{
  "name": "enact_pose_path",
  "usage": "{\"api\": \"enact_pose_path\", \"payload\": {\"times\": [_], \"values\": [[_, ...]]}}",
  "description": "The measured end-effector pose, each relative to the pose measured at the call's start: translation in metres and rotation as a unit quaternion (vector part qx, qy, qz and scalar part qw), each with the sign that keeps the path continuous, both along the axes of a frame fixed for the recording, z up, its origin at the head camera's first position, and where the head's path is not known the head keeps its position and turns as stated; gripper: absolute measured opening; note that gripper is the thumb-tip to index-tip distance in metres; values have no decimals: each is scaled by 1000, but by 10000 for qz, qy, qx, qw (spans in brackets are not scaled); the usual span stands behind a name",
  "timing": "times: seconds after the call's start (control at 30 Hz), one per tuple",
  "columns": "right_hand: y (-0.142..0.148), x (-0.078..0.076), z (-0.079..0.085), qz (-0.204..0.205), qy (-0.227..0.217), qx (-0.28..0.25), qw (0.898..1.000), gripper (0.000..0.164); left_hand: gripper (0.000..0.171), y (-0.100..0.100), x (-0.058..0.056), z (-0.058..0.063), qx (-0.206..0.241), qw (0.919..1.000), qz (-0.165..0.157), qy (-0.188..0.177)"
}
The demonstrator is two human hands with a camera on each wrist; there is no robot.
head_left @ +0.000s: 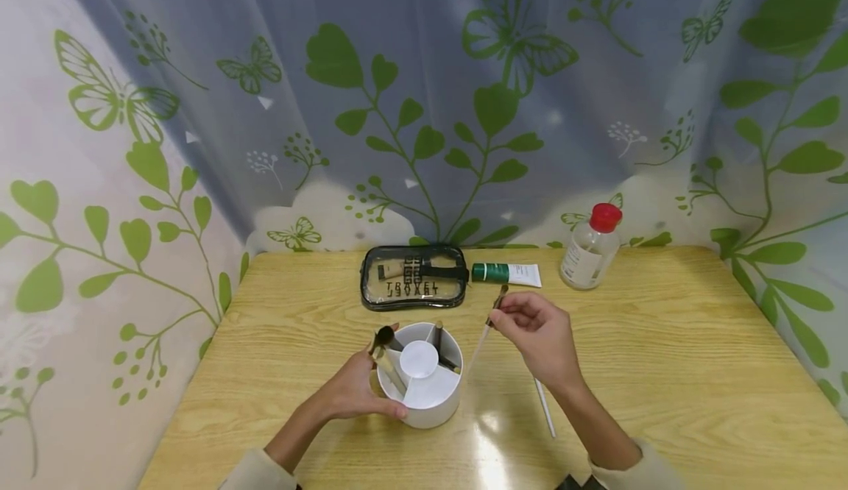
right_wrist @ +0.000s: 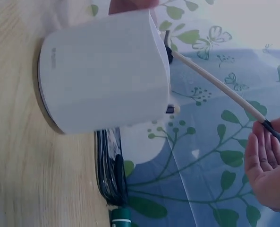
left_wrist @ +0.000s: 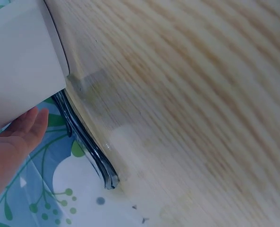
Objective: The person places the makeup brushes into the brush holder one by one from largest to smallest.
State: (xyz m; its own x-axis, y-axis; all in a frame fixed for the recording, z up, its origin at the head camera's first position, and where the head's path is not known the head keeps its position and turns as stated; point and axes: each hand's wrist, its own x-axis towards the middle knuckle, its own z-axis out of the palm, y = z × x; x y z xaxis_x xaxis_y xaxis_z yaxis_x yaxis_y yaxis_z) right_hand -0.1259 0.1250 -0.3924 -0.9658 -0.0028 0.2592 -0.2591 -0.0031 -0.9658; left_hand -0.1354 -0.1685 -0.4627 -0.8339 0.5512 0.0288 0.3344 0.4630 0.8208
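A white round divided brush holder [head_left: 433,415] stands on the table with several makeup brushes in its outer compartments. My left hand [head_left: 354,391] grips its left side, thumb at the front and fingers round the back. Next to those fingers, a dark-bristled brush head [head_left: 383,336] sticks up above the rim. To the right of the holder, my right hand [head_left: 539,334] pinches a thin makeup brush [right_wrist: 220,85] near its bristles. That brush slants, bristle end up, its pale handle pointing down toward the holder. Under my right forearm lies a thin white-handled stick [head_left: 545,407], its upper end hidden.
A clear travel pouch [head_left: 414,299] with black edging lies behind the holder. Beside it are a green and white tube [head_left: 506,274] and a clear bottle with a red cap [head_left: 592,251]. A patterned curtain [head_left: 424,144] hangs along the table's back edge.
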Motion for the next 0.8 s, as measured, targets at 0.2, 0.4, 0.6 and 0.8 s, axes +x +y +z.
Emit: {"api": "enact_pose_path", "payload": {"times": [0.2,0.4,0.6,0.8], "values": [[-13,2,-7,4,126,-81,9999,18,122,0,0,0,-10,10000,-34,88],[-22,6,-19,115,55,288,9995,14,122,-1,1,0,-68,9999,-9,136],[-27,9,-29,373,38,565,9977,13,123,0,1,1,-53,9998,-21,167],[-28,13,-38,570,-66,769,9954,13,121,0,2,1,-89,9999,39,133]]}}
